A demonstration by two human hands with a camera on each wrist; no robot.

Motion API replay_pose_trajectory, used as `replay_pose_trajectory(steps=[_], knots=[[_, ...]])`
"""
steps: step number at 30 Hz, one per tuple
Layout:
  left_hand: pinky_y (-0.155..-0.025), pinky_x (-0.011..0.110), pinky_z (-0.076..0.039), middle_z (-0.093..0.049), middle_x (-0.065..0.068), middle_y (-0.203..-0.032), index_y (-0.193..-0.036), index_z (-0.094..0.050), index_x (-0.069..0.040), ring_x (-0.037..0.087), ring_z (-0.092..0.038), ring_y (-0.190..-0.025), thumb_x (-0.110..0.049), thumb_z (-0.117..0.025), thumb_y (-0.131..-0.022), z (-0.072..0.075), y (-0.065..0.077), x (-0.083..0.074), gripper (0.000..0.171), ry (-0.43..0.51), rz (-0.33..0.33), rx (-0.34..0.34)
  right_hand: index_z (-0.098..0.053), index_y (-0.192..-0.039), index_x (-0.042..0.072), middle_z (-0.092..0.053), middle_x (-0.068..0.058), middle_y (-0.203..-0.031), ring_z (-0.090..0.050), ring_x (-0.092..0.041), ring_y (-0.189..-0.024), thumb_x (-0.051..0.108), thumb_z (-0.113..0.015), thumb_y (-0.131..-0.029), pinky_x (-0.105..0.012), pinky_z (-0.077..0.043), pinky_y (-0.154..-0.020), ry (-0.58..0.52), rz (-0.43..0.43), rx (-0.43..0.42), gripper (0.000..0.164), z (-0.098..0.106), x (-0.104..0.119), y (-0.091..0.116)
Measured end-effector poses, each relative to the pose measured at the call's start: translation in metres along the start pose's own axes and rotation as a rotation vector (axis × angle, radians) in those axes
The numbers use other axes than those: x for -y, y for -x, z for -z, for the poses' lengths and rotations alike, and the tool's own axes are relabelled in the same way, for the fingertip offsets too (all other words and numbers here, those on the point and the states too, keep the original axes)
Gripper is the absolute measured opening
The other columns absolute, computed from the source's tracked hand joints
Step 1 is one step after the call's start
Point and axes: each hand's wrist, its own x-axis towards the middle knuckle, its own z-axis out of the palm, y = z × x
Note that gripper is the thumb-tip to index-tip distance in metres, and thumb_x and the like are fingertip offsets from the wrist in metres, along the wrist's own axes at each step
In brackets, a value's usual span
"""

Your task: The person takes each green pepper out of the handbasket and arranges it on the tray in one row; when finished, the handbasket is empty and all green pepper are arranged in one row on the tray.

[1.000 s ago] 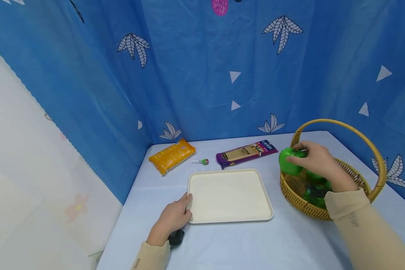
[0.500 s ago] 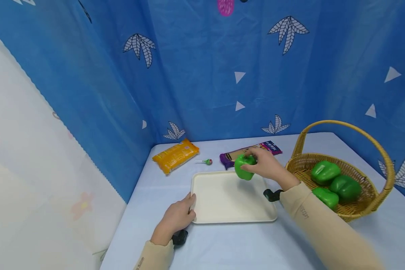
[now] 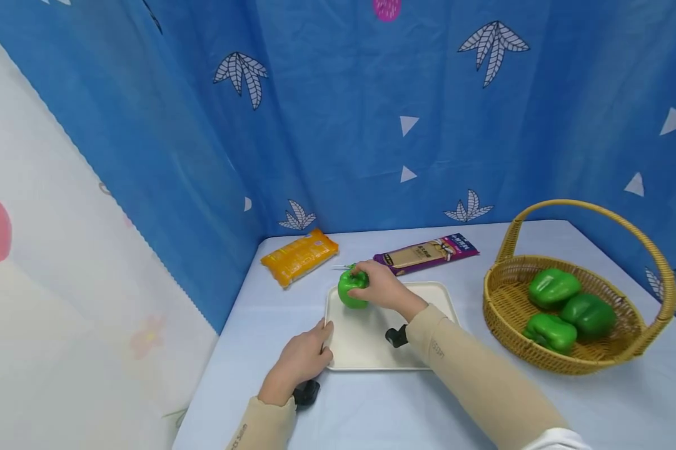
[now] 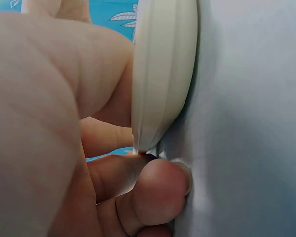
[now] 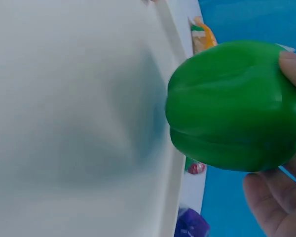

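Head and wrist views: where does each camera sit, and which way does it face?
Head: on the head, looking forward and down at the left hand, right hand, beige sleeves and cream rectangular tray.
Left wrist: on that wrist, facing the left hand gripping the tray's edge.
Right wrist: on that wrist, facing the right hand holding a glossy green bell pepper.
Head and right wrist views share the pepper.

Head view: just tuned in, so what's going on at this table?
A person is handling a green pepper with one of their hands: the right hand holds the green pepper at the far left corner of the cream tray. The left hand grips the tray's left edge. Three more peppers lie in the wicker basket to the right. Whether the held pepper touches the tray is hard to tell.
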Motion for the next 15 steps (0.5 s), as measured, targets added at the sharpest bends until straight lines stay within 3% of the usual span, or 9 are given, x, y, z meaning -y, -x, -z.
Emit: replay_pose_trajectory(steps=[5, 10, 15], knots=[[-0.096, 0.049, -0.054, -0.046, 0.021, -0.157, -0.151, -0.051, -0.001, 0.03, -0.068, -0.114, -0.016, -0.056, -0.092, 0.002, 0.001, -0.003, 0.061, 0.002, -0.03, -0.013, -0.067, -0.128, 0.01, -0.064, -0.011, -0.133, -0.06, -0.027, -0.121, 0.028, -0.083, -0.086, -0.047, -0.05, -0.106, 0.002, 0.023, -0.011, 0.048, -0.015, 0.004, -0.01], [-0.097, 0.047, -0.054, -0.045, 0.019, -0.158, -0.152, -0.05, -0.003, 0.027, -0.068, -0.11, -0.018, -0.055, -0.092, 0.001, 0.001, -0.002, 0.061, -0.01, -0.03, -0.014, -0.068, -0.127, 0.01, -0.066, -0.01, -0.132, -0.061, -0.028, -0.123, 0.028, -0.083, -0.086, -0.046, -0.05, -0.107, 0.01, 0.043, -0.012, 0.047, -0.024, 0.005, -0.016], [-0.1, 0.047, -0.053, -0.044, 0.016, -0.16, -0.152, -0.049, -0.004, 0.029, -0.065, -0.12, -0.02, -0.054, -0.093, 0.0, 0.001, 0.001, 0.062, -0.009, -0.019, -0.009, -0.068, -0.126, 0.011, -0.067, -0.01, -0.131, -0.062, -0.028, -0.121, 0.028, -0.083, -0.086, -0.048, -0.05, -0.105, 0.015, 0.039, -0.017, 0.046, -0.028, 0.007, -0.017]])
